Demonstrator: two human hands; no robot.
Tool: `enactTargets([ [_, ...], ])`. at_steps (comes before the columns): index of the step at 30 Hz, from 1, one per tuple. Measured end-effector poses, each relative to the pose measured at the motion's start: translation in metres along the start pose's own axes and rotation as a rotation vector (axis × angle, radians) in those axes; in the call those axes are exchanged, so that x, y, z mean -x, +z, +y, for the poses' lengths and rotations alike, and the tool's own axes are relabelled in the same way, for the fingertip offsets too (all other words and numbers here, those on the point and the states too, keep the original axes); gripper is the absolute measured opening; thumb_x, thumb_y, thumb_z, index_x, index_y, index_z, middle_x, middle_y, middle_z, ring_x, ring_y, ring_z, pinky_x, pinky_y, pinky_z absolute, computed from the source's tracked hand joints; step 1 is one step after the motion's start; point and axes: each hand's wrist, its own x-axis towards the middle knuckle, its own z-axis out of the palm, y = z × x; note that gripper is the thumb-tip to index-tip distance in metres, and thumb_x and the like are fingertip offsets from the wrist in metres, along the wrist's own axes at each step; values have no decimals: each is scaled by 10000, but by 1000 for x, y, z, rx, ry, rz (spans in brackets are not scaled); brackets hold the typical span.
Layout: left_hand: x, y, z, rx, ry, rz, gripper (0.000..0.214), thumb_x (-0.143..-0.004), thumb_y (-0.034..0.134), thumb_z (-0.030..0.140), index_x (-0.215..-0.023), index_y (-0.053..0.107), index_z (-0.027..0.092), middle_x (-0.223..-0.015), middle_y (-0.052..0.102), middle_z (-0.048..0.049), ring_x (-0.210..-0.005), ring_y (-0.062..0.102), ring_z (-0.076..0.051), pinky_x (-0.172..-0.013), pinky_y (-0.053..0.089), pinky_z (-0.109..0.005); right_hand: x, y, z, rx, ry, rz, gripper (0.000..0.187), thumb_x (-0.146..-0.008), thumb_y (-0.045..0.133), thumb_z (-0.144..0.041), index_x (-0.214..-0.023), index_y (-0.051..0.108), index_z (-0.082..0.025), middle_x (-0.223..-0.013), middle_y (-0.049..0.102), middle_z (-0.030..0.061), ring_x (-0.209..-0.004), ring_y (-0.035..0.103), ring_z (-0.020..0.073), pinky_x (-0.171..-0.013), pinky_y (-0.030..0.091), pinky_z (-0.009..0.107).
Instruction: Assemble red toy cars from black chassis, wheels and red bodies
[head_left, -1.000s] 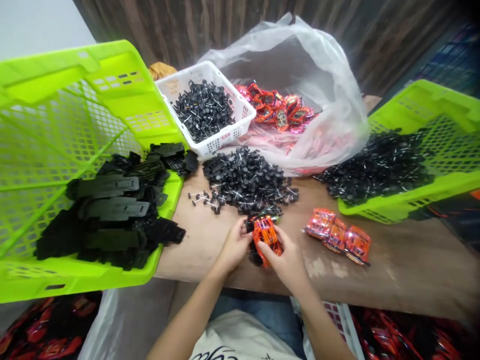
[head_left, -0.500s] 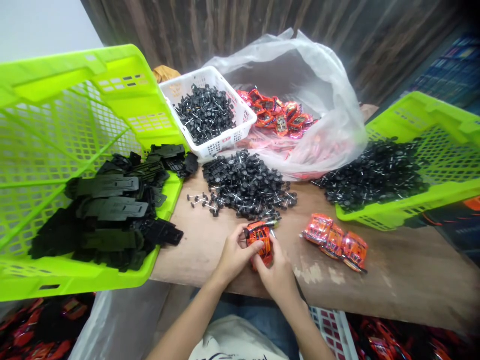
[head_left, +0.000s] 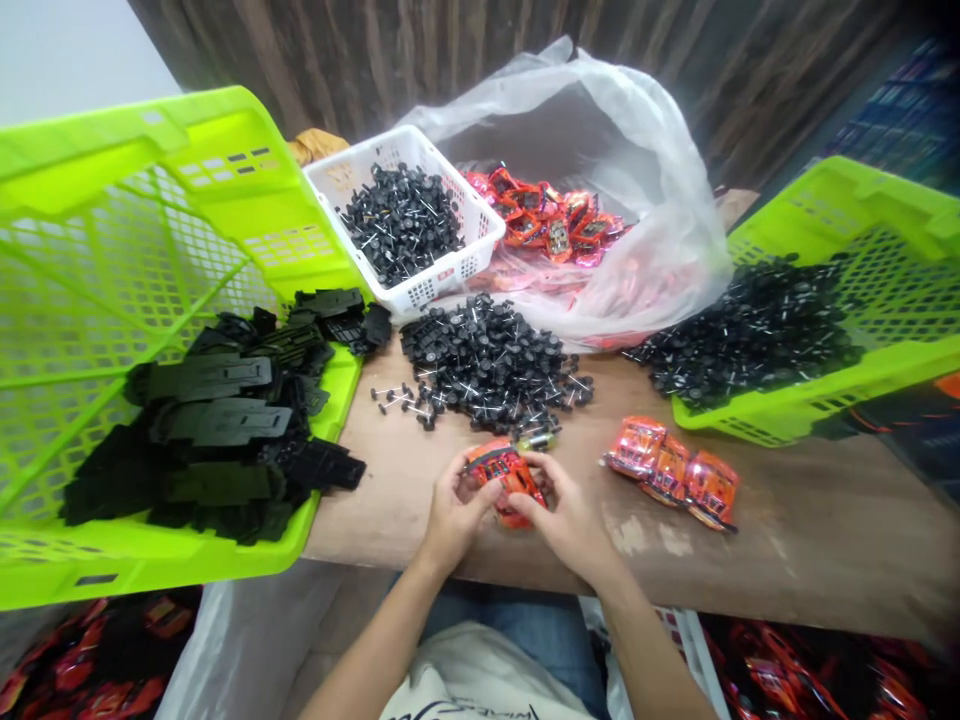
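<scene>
An orange-red toy car body (head_left: 501, 466) is held between both hands above the near part of the table. My left hand (head_left: 459, 510) grips its left side, thumb on top. My right hand (head_left: 564, 510) closes on the right side, its thumb also on the top. The car's underside is hidden. Just beyond the fingers lies a small yellow-green and metal item (head_left: 537, 438), whose kind I cannot make out. A heap of black wheels on metal axles (head_left: 487, 365) spreads behind it. To the right, three shiny orange toy car bodies (head_left: 670, 470) lie in a row.
At left, a green crate (head_left: 150, 570) lies tipped, holding black chassis plates (head_left: 225, 425). Behind stand a white basket (head_left: 450, 272) of wheel axles and a clear plastic bag (head_left: 660, 130) of car bodies. Another green crate (head_left: 795, 405) with wheels is at right.
The toy car has turned and tilted to the left in my hands. My right hand has shifted its fingers over the far right edge. The view has moved slightly.
</scene>
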Motion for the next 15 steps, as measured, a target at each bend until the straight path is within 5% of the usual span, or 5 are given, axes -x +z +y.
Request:
enactTargets([
  [5, -10, -19, -10, -277, -86, -10, 384, -718, 702, 273, -1073, 614, 156, -1104, 649, -95, -1008, 607, -222, -919, 461, -338, 4, 13, 4, 500, -178, -26, 269, -798, 576, -206, -1063, 620, -185, -1046, 660, 99, -998, 574, 271, -882, 406, 429],
  [8, -13, -17, -13, -262, -148, -50, 299, -729, 678, 256, -1003, 639, 142, -1038, 674, -94, -979, 621, -220, -893, 476, -335, -1, 12, 9, 419, -100, -15, 228, -843, 539, -267, -1022, 666, -206, -1024, 697, 75, -948, 622, 233, -845, 431, 357],
  [12, -12, -16, -11, -244, -200, -104, 323, -727, 680, 270, -1024, 639, 151, -1060, 668, -86, -946, 623, -206, -843, 487, -311, -13, 6, 17, 344, 143, 108, 196, -812, 560, -327, -760, 700, -200, -746, 716, 42, -709, 643, 196, -668, 445, 280],
  [15, -12, -17, -11, -233, -221, -106, 281, -729, 675, 296, -964, 640, 146, -923, 672, -52, -805, 618, -169, -733, 488, -269, -11, 5, 21, 319, 141, 123, 188, -811, 552, -328, -767, 674, -191, -736, 697, 37, -690, 625, 189, -653, 440, 281],
])
